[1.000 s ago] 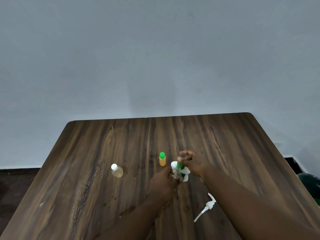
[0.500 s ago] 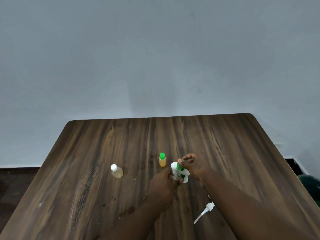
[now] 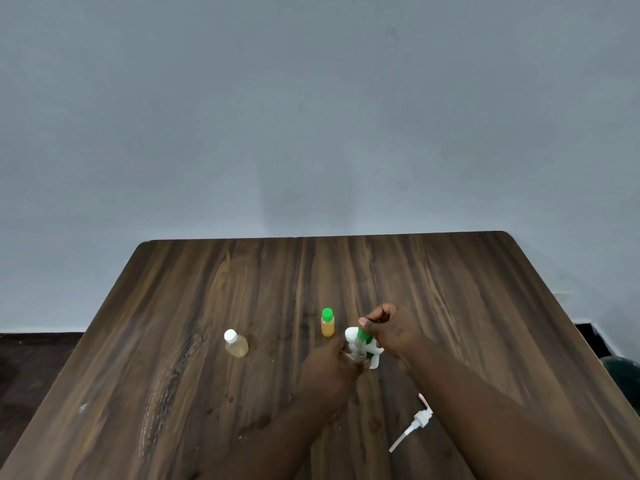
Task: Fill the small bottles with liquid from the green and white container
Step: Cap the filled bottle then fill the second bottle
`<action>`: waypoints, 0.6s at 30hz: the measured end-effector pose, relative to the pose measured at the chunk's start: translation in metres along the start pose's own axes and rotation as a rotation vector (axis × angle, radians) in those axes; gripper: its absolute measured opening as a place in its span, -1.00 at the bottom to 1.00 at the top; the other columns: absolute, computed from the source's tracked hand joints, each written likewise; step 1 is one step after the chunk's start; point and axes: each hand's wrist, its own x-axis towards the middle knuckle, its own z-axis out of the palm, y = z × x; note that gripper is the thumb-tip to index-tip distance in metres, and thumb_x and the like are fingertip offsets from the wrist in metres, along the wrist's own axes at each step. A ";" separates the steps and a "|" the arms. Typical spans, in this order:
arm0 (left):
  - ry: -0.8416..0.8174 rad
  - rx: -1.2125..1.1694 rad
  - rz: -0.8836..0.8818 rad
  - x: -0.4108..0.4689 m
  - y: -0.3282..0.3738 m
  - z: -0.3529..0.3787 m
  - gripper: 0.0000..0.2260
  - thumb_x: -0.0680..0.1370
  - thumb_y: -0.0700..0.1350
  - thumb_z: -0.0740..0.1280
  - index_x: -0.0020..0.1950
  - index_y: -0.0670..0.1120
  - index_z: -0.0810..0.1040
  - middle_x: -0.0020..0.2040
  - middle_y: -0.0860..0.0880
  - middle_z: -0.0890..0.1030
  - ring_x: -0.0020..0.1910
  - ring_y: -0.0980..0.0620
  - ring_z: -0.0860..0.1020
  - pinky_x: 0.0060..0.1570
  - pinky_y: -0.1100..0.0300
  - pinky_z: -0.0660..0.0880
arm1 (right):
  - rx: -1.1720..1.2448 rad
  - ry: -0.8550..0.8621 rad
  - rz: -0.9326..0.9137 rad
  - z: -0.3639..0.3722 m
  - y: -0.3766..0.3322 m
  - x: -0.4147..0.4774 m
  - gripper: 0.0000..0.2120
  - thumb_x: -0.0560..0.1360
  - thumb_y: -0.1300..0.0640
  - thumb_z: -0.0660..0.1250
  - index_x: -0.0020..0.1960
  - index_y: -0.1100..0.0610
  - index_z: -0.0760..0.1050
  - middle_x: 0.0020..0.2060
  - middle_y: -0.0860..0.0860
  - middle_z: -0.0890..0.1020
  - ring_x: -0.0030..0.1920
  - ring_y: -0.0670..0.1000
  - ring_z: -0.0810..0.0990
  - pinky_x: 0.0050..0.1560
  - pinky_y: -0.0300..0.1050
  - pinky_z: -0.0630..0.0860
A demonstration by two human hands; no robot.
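Observation:
At the table's middle my right hand (image 3: 393,332) grips the green and white container (image 3: 360,337), tilted toward my left hand (image 3: 329,370). My left hand holds a small clear bottle (image 3: 355,355) right under it, mostly hidden by fingers and container. A small bottle with a green cap (image 3: 327,323) and orange liquid stands upright just left of the hands. Farther left, a small bottle with a white cap (image 3: 236,344) holds pale yellow liquid.
A white pump head with its tube (image 3: 414,422) lies on the dark wooden table (image 3: 450,289) near my right forearm. Dark wet spots mark the wood by my left forearm. A dark green object (image 3: 621,370) sits beyond the table's right edge. A grey wall stands behind.
Both hands stay together at the container and the small bottle; no clear movement shows. The other two bottles and the pump head lie where they were.

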 end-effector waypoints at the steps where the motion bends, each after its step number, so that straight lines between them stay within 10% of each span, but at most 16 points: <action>1: -0.004 0.009 -0.005 0.000 0.001 0.000 -0.86 0.55 0.15 0.38 0.02 0.12 0.56 -0.20 0.18 0.63 -0.20 0.26 0.57 -0.31 0.42 0.32 | -0.007 0.000 0.006 0.000 0.000 -0.001 -0.82 0.44 0.18 0.51 -0.16 0.22 0.53 -0.28 0.12 0.64 -0.35 0.00 0.55 -0.35 -0.09 0.53; 18: 0.008 -0.007 -0.004 0.000 -0.002 0.003 -0.85 0.55 0.11 0.39 0.07 0.12 0.56 -0.19 0.15 0.63 -0.21 0.23 0.58 -0.32 0.45 0.32 | -0.051 -0.059 -0.031 -0.009 -0.013 -0.008 -0.84 0.49 0.25 0.45 -0.17 0.28 0.50 -0.34 0.16 0.63 -0.57 -0.13 0.54 -0.49 -0.24 0.48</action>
